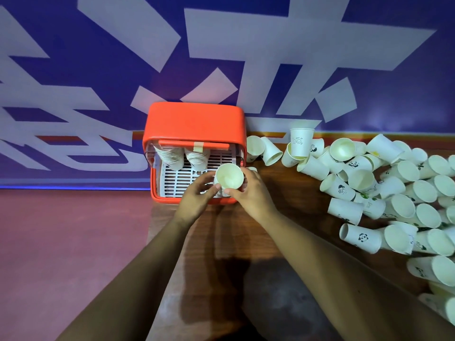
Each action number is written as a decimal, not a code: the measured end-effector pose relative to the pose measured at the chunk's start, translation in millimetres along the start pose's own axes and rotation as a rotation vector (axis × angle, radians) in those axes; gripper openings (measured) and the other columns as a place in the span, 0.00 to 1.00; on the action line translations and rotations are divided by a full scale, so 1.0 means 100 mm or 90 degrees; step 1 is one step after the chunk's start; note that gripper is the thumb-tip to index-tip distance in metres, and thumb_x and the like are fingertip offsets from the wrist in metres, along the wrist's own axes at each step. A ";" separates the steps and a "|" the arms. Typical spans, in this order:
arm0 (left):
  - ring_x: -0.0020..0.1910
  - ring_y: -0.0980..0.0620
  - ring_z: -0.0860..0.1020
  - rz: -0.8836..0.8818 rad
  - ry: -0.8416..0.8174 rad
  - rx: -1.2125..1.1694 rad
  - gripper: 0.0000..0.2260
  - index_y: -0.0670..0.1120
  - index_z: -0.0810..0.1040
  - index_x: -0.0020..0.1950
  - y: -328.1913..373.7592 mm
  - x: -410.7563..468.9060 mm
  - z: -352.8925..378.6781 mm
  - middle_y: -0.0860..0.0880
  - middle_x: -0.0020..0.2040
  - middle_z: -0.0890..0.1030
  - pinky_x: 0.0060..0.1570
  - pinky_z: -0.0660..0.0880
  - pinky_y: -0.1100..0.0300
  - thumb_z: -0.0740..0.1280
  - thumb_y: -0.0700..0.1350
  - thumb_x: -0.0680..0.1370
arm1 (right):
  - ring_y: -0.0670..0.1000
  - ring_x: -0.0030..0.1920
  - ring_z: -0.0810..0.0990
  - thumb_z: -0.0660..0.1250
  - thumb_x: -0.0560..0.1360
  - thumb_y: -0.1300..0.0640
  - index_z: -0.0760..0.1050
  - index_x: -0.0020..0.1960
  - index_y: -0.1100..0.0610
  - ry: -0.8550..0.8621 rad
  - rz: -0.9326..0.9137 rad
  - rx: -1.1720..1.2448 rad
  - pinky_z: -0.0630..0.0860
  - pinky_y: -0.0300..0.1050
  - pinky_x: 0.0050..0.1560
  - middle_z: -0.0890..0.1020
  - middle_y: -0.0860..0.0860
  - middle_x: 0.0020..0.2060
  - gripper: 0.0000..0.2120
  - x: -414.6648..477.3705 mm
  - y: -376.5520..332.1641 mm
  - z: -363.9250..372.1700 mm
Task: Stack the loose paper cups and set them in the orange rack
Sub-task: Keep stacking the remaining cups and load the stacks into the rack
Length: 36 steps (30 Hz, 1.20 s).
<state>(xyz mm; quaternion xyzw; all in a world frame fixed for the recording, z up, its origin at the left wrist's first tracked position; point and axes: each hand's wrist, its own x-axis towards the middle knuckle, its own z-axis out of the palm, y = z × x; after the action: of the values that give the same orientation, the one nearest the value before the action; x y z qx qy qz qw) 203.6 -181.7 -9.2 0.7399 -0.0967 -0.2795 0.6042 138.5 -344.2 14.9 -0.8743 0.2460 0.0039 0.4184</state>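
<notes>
The smooth, tapered stack of paper cups (229, 177) was mouth-up over the slotted white grid (181, 177) of the glossy orange rack (194, 119), on a dark wooden table (290, 198) before a blue wall (110, 77), and my left hand (197, 196) and right hand (253, 190), arms stretched forward, gripped it with curled fingers.

No legible text. Purple wall (81, 77): huge white character strokes, cropped, unreadable. White paper cups (362, 238): panda drawings, small printed marks, too small to read.
</notes>
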 end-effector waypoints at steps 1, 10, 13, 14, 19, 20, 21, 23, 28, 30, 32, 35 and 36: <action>0.61 0.51 0.79 -0.004 0.007 0.002 0.16 0.51 0.77 0.67 0.00 0.00 0.01 0.54 0.63 0.81 0.62 0.77 0.52 0.70 0.45 0.79 | 0.52 0.63 0.74 0.77 0.68 0.48 0.67 0.72 0.53 -0.006 0.001 0.007 0.76 0.53 0.62 0.73 0.50 0.64 0.37 -0.01 0.01 -0.01; 0.55 0.59 0.75 0.142 0.124 0.212 0.14 0.48 0.74 0.64 0.20 -0.28 0.22 0.52 0.56 0.72 0.48 0.72 0.69 0.69 0.42 0.78 | 0.48 0.65 0.73 0.71 0.74 0.47 0.67 0.72 0.52 -0.012 0.020 -0.075 0.75 0.48 0.63 0.70 0.49 0.67 0.29 -0.38 0.51 -0.74; 0.55 0.65 0.74 0.215 0.052 0.242 0.14 0.46 0.73 0.64 0.34 -0.42 0.55 0.52 0.57 0.70 0.46 0.71 0.75 0.69 0.41 0.79 | 0.50 0.64 0.72 0.70 0.75 0.50 0.70 0.69 0.56 0.026 0.010 -0.141 0.71 0.43 0.63 0.71 0.52 0.65 0.25 -0.66 0.99 -1.19; 0.56 0.65 0.73 0.232 0.022 0.252 0.14 0.45 0.73 0.64 0.36 -0.44 0.69 0.51 0.58 0.70 0.47 0.71 0.75 0.68 0.41 0.79 | 0.52 0.64 0.73 0.71 0.75 0.52 0.71 0.68 0.58 0.045 0.015 -0.172 0.70 0.44 0.63 0.72 0.54 0.63 0.24 -0.76 1.15 -1.34; 0.53 0.59 0.76 0.192 -0.081 0.282 0.12 0.48 0.75 0.62 0.33 -0.37 1.56 0.52 0.57 0.71 0.53 0.76 0.60 0.69 0.44 0.79 | 0.62 0.59 0.76 0.74 0.70 0.60 0.76 0.60 0.63 0.155 0.108 -0.248 0.74 0.55 0.60 0.75 0.61 0.58 0.20 -1.15 2.01 -1.96; 0.54 0.57 0.76 0.175 -0.115 0.307 0.11 0.49 0.75 0.61 0.31 -0.35 1.77 0.53 0.56 0.72 0.55 0.76 0.57 0.69 0.46 0.79 | 0.62 0.60 0.75 0.73 0.70 0.60 0.75 0.61 0.63 0.160 0.133 -0.244 0.74 0.55 0.61 0.74 0.61 0.60 0.20 -1.20 2.14 -2.06; 0.55 0.56 0.76 0.165 -0.151 0.337 0.11 0.49 0.75 0.60 0.29 -0.32 1.98 0.54 0.56 0.72 0.57 0.75 0.56 0.69 0.46 0.79 | 0.62 0.62 0.73 0.72 0.71 0.60 0.75 0.61 0.64 0.161 0.159 -0.235 0.73 0.56 0.62 0.74 0.61 0.61 0.20 -1.24 2.25 -2.14; 0.56 0.54 0.75 0.153 -0.215 0.374 0.12 0.49 0.75 0.62 0.27 -0.31 2.43 0.54 0.56 0.72 0.56 0.73 0.59 0.68 0.47 0.79 | 0.62 0.63 0.72 0.71 0.72 0.60 0.74 0.60 0.65 0.166 0.184 -0.217 0.72 0.55 0.63 0.73 0.62 0.60 0.19 -1.30 2.47 -2.24; 0.61 0.51 0.73 0.202 -0.326 0.444 0.18 0.46 0.74 0.66 0.23 -0.25 3.50 0.49 0.63 0.72 0.60 0.68 0.63 0.70 0.46 0.77 | 0.66 0.55 0.75 0.72 0.68 0.61 0.76 0.54 0.68 0.195 0.222 -0.231 0.74 0.54 0.55 0.76 0.65 0.51 0.17 -1.38 2.79 -2.37; 0.62 0.47 0.73 0.243 -0.354 0.505 0.21 0.44 0.73 0.67 0.17 -0.19 3.83 0.46 0.64 0.74 0.62 0.70 0.57 0.71 0.46 0.76 | 0.66 0.54 0.75 0.73 0.66 0.60 0.76 0.53 0.66 0.201 0.215 -0.259 0.73 0.54 0.55 0.76 0.65 0.51 0.18 -1.39 2.90 -2.46; 0.61 0.45 0.74 0.288 -0.359 0.589 0.24 0.44 0.73 0.69 0.11 -0.16 4.09 0.45 0.64 0.74 0.61 0.71 0.53 0.72 0.48 0.74 | 0.66 0.57 0.74 0.72 0.66 0.60 0.76 0.55 0.66 0.177 0.211 -0.284 0.70 0.54 0.59 0.75 0.64 0.53 0.19 -1.38 3.04 -2.55; 0.63 0.43 0.73 0.336 -0.357 0.724 0.27 0.46 0.71 0.71 0.00 -0.15 4.32 0.45 0.65 0.74 0.61 0.67 0.51 0.71 0.51 0.74 | 0.64 0.60 0.72 0.69 0.69 0.58 0.77 0.56 0.64 0.116 0.198 -0.313 0.69 0.53 0.61 0.74 0.62 0.56 0.17 -1.37 3.19 -2.62; 0.64 0.43 0.72 0.335 -0.359 0.745 0.28 0.46 0.70 0.72 -0.05 -0.16 4.36 0.45 0.66 0.74 0.61 0.66 0.51 0.71 0.53 0.74 | 0.64 0.60 0.72 0.68 0.70 0.58 0.78 0.55 0.63 0.102 0.192 -0.322 0.69 0.53 0.60 0.74 0.61 0.56 0.15 -1.37 3.22 -2.62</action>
<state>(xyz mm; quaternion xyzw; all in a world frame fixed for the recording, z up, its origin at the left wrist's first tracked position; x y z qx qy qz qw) -41.7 -538.9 -58.2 0.7947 -0.5606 -0.2073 0.1059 -173.6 -648.2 -20.1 -0.9020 0.3963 0.0579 0.1610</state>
